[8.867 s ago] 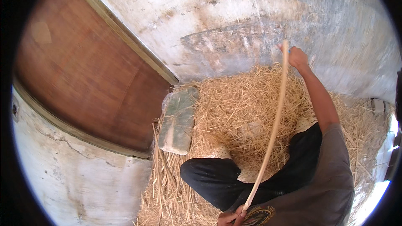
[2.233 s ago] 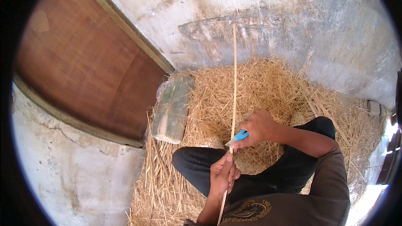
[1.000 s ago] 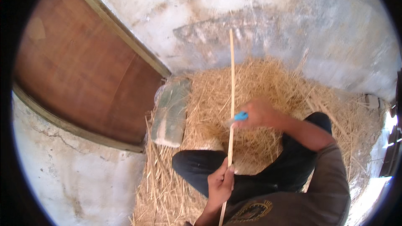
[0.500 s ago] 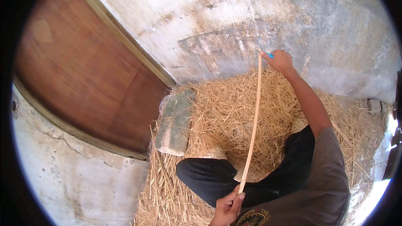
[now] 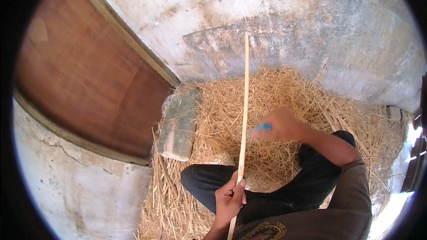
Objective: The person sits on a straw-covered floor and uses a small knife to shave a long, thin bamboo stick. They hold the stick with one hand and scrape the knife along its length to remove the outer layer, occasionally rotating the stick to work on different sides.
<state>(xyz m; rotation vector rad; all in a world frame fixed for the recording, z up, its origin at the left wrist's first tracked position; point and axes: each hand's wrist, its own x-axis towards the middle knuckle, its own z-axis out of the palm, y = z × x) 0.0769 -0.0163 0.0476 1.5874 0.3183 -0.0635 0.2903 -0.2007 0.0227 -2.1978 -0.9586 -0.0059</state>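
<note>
My left hand (image 5: pixel 229 196) grips a long, thin, pale wooden strip (image 5: pixel 244 120), probably split bamboo, near its lower end. The strip stands almost straight up the view, its tail passing below the hand and its free top in front of the wall. Just right of the strip's middle is my right hand (image 5: pixel 282 125), smeared by motion. Its fingers are closed round a small blue-handled knife (image 5: pixel 262 127). The blurred grey blade points at the strip; whether it touches cannot be made out. My dark-trousered legs are folded on either side.
Loose straw-like shavings (image 5: pixel 213 106) cover the ground between my legs and the wall (image 5: pixel 284 26). A greyish-green block (image 5: pixel 179 126) lies at the left, beside a brown wooden panel (image 5: pixel 98 75) with a frame. Several thin sticks (image 5: pixel 167 186) lie below the block.
My right hand has come down from the strip's far tip to beside its middle, with the blue knife. My left hand has moved slightly up and left, and the strip has straightened.
</note>
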